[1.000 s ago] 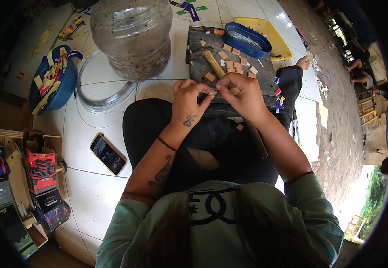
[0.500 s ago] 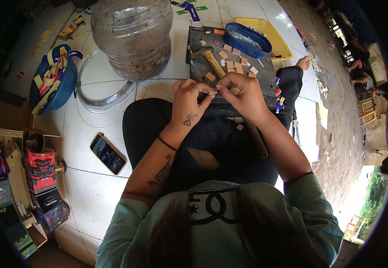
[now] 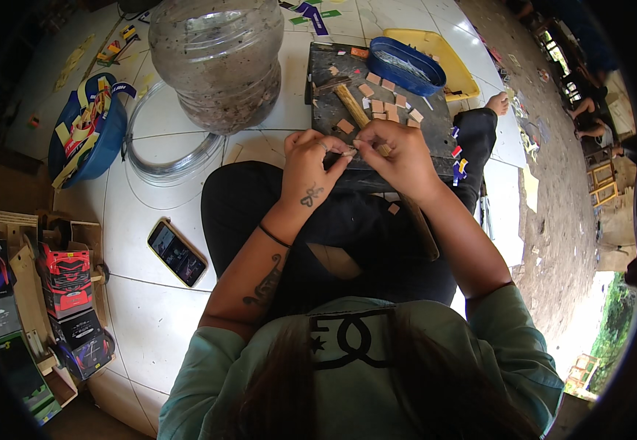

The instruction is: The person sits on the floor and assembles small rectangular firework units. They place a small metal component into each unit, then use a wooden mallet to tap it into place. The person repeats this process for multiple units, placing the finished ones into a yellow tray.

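My left hand (image 3: 311, 163) and my right hand (image 3: 397, 158) meet over the near edge of a dark work board (image 3: 436, 139). Both are closed in a pinch, fingertips almost touching. Whatever small piece lies between them is too tiny and covered to name. Just beyond the fingers, a stick-like wooden handle (image 3: 352, 104) lies slanted on the board. Several small square tan pieces (image 3: 378, 107) are scattered around it. At the board's far right corner sits a blue oval tray (image 3: 407, 64) with many thin pale pieces inside.
A yellow tray (image 3: 459, 70) stands behind the blue one. To the left are a big cloudy plastic bottle (image 3: 216, 62), a coil of wire (image 3: 138, 158), a blue basin (image 3: 105, 158) full of coloured strips and a phone (image 3: 177, 252). Small wooden toy trucks (image 3: 69, 293) stand at lower left.
Almost nothing differs. My right fingers have shifted very slightly at the pinch, while my left hand and the things around stay in place.
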{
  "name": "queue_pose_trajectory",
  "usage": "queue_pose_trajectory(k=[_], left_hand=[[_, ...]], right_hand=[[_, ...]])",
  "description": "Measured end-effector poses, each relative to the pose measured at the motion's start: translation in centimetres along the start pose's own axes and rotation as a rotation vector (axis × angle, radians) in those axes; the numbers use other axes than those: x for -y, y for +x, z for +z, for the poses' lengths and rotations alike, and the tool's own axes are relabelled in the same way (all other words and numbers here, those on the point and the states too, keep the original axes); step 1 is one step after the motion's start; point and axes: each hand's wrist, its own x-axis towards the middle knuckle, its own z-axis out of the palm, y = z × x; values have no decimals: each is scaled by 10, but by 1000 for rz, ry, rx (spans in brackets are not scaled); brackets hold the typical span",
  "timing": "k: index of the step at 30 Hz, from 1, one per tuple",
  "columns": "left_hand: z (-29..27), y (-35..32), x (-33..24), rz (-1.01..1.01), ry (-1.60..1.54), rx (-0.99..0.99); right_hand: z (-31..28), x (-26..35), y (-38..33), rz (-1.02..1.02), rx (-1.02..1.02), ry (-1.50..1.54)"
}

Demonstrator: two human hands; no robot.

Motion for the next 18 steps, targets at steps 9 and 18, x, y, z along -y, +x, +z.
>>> queue_pose_trajectory(k=[9, 18], left_hand=[[1, 9, -2, 95, -115, -32], [15, 5, 1, 92, -236, -83]], right_hand=[[-2, 2, 7, 18, 43, -37], [3, 3, -61, 247, -6, -598]])
